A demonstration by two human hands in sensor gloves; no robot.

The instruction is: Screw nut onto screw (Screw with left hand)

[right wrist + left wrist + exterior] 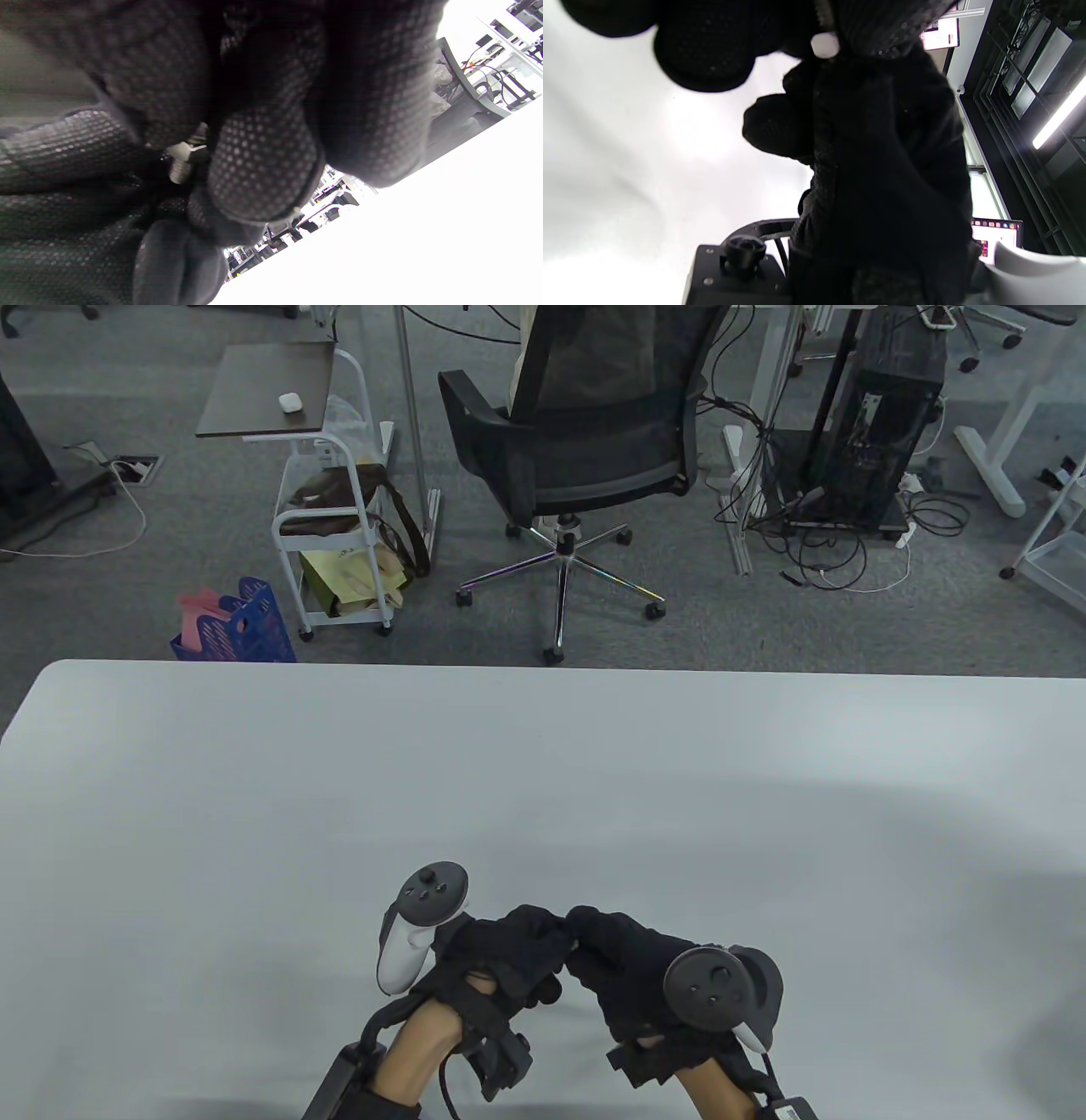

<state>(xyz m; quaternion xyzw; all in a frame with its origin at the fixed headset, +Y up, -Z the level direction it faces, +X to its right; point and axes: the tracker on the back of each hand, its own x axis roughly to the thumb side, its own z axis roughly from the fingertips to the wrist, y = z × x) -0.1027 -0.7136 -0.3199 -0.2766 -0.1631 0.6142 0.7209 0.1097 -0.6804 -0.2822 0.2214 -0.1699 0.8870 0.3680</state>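
Both gloved hands meet fingertip to fingertip just above the near edge of the white table [543, 780]. A small metal screw [180, 171] with a nut [183, 151] on it shows between the fingers in the right wrist view. My right hand [594, 937] pinches the screw between thumb and fingers [263, 169]. My left hand [543, 942] pinches the nut end, which shows as a pale round spot [825, 44] in the left wrist view. In the table view the fingers hide both parts.
A black office chair [577, 449] and a small white trolley [331, 534] stand on the carpet beyond the table's far edge. A blue basket [242, 632] sits on the floor at the far left corner.
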